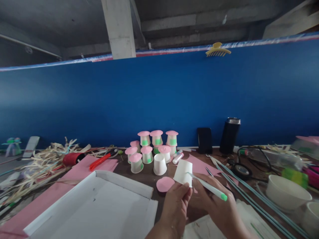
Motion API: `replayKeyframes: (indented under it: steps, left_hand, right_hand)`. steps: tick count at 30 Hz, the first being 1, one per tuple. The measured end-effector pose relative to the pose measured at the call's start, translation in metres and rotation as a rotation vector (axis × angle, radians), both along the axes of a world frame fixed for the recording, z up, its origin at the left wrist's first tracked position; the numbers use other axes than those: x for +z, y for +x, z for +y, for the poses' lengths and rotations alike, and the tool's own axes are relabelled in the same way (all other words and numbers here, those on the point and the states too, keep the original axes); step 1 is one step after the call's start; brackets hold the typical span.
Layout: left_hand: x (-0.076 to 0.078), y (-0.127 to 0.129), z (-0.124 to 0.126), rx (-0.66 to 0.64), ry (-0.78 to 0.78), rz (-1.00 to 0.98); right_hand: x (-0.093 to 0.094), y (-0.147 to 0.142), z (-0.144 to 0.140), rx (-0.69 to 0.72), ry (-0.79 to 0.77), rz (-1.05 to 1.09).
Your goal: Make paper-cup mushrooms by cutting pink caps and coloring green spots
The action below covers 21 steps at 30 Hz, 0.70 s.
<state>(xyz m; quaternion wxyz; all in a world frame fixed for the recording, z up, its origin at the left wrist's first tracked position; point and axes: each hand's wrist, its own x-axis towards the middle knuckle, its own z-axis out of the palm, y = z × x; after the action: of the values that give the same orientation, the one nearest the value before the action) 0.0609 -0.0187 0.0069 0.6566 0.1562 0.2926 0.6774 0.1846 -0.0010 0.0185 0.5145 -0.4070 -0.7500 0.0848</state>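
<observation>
Lower centre of frame: my left hand [175, 202] pinches a white paper cup [183, 172]; my right hand [214, 199] pinches a green-tipped pen [208, 188] against it. Behind, nine pink-capped cups [156, 136] stand finished; one plain cup [159, 164] and a pink paper disc [165, 184] remain.

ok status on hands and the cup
Left hand holds white paper cup. Right hand holds green-tipped pen at cup. Pink disc beside it, apart.

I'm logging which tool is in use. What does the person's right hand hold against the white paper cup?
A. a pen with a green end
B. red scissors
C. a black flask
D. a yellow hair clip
A: the right hand grips a pen with a green end, its tip at the white paper cup held by the left hand.
</observation>
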Motion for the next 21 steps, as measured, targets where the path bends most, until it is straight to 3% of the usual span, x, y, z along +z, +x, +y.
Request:
replayKeyframes:
  steps: [21]
  left_hand:
    - [-0.0015, -0.002, -0.0004, -0.02, 0.005, -0.013]
  right_hand:
    - [0.0019, -0.0007, -0.0022, 0.007, 0.014, -0.021]
